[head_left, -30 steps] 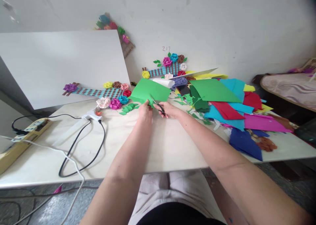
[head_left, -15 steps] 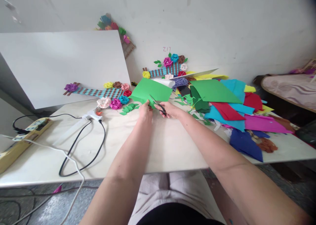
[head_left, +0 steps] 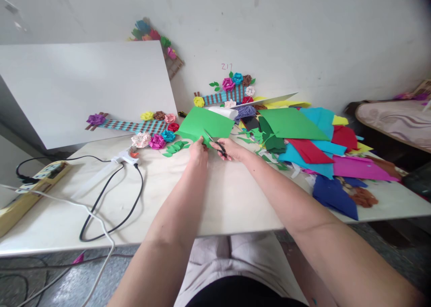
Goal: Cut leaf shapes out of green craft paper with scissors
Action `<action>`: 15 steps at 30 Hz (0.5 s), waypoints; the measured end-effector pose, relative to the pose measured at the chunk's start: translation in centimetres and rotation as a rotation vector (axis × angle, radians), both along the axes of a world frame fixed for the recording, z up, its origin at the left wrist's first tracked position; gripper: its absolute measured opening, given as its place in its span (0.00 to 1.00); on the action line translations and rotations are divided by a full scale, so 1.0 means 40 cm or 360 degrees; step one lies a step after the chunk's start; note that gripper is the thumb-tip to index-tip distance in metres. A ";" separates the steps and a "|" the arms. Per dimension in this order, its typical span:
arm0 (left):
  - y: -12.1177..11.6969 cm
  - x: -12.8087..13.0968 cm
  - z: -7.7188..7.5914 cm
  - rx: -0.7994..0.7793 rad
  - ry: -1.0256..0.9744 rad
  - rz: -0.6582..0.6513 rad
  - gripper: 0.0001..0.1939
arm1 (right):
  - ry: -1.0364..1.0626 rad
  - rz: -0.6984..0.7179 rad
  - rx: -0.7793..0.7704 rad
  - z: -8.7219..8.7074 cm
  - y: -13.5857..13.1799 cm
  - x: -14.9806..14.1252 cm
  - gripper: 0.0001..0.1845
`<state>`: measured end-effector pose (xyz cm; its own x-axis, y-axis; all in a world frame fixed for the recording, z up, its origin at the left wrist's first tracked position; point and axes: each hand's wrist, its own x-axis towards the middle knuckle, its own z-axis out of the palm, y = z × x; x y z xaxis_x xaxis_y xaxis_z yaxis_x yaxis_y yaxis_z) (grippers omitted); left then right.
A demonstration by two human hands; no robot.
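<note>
My left hand [head_left: 198, 151] pinches the near edge of a green paper sheet [head_left: 205, 124] held up over the table. My right hand [head_left: 231, 150] is closed round small black-handled scissors [head_left: 217, 144], whose blades bite into that same edge beside my left fingers. Small green paper leaves [head_left: 175, 148] lie on the table just left of my left hand.
A heap of coloured paper sheets [head_left: 313, 150] covers the right of the white table [head_left: 215, 199]. Paper-flower strips [head_left: 141, 127] lean on a white board [head_left: 84, 87]. A glue gun [head_left: 126, 155] with a black cord and a power strip [head_left: 37, 177] lie at left.
</note>
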<state>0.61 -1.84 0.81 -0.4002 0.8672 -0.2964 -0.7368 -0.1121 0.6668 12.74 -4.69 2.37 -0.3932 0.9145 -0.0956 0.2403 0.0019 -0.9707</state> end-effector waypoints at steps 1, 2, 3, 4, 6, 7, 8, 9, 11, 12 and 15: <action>-0.001 0.000 0.001 -0.0007 0.0005 0.0000 0.14 | -0.0002 -0.0005 0.0002 0.000 0.000 -0.001 0.18; -0.002 0.000 0.001 -0.0014 0.0009 0.0001 0.14 | -0.0006 -0.0009 0.0002 0.001 -0.001 -0.002 0.18; -0.003 0.000 0.001 -0.0019 0.0013 -0.0001 0.14 | -0.0013 -0.0012 0.0003 0.002 -0.002 -0.003 0.17; -0.003 0.000 0.001 -0.0026 0.0016 -0.0001 0.14 | -0.0020 -0.0014 0.0006 0.003 -0.003 -0.004 0.17; -0.003 -0.001 0.002 -0.0037 0.0014 0.0005 0.14 | -0.0034 -0.0015 0.0016 0.005 -0.005 -0.004 0.15; -0.003 -0.001 0.003 -0.0041 0.0010 0.0009 0.14 | -0.0038 -0.0016 0.0022 0.005 -0.006 -0.004 0.15; -0.003 -0.001 0.004 -0.0041 0.0002 0.0013 0.13 | -0.0039 -0.0015 0.0029 0.006 -0.006 -0.003 0.14; -0.003 -0.001 0.005 -0.0039 -0.0006 0.0014 0.13 | -0.0036 -0.0013 0.0034 0.005 -0.006 -0.003 0.13; -0.002 -0.002 0.008 -0.0039 -0.0023 0.0011 0.13 | -0.0030 -0.0010 0.0044 0.005 -0.006 -0.001 0.12; -0.002 -0.002 0.009 -0.0044 -0.0033 0.0009 0.13 | -0.0029 -0.0008 0.0047 0.006 -0.006 0.000 0.12; 0.000 -0.003 0.010 -0.0045 -0.0047 0.0001 0.13 | -0.0039 -0.0005 0.0045 0.009 -0.007 0.003 0.11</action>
